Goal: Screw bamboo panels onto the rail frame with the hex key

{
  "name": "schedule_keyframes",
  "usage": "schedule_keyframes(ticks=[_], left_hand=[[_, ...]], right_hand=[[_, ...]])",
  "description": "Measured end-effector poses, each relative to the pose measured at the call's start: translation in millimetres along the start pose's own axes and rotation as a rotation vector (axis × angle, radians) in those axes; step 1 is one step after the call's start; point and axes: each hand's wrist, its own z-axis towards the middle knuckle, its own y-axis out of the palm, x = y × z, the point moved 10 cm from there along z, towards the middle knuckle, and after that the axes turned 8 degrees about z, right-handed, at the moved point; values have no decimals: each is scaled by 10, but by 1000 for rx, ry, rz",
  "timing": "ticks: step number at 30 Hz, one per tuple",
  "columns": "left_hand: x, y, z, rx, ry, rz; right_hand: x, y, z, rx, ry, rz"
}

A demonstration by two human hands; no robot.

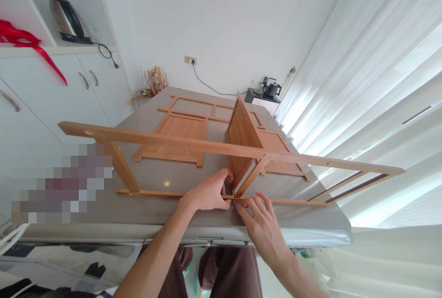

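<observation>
A wooden ladder-like side frame (152, 140) stands on its long edge across the table in front of me. A wooden shelf panel (243, 125) meets it from behind, upright and running away from me. Low on the frame, my left hand (209, 192) is closed around the bottom rail right beside the panel's near end. My right hand (257, 213) is just right of it, thumb and fingers pinched together against the same rail. Something small may be between those fingertips, but I cannot make it out. A screw head (265, 156) shows in the upper rail.
Behind the frame lie two more panels, one left (177, 134) and one right (278, 148), and another slatted frame (193, 101). They rest on the grey table (152, 173). A kettle (67, 19) stands on the left shelf; curtains (380, 81) hang at right.
</observation>
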Motion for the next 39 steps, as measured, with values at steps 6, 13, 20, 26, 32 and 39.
schedule_keyframes(ticks=[6,13,20,26,32,39], left_hand=[[-3,5,3,2,13,-4],[-11,-1,1,3,-2,15],[12,-23,-8,3,-13,8],[7,-6,2,1,3,0],[-14,4,6,1,0,3],[-3,0,-1,7,2,8]], right_hand=[[34,36,-11,-21,23,41],[73,34,-30,33,63,89],[172,93,-72,48,125,198],[175,89,-86,63,160,211],[80,27,-91,110,90,136],[30,30,-91,86,58,110]])
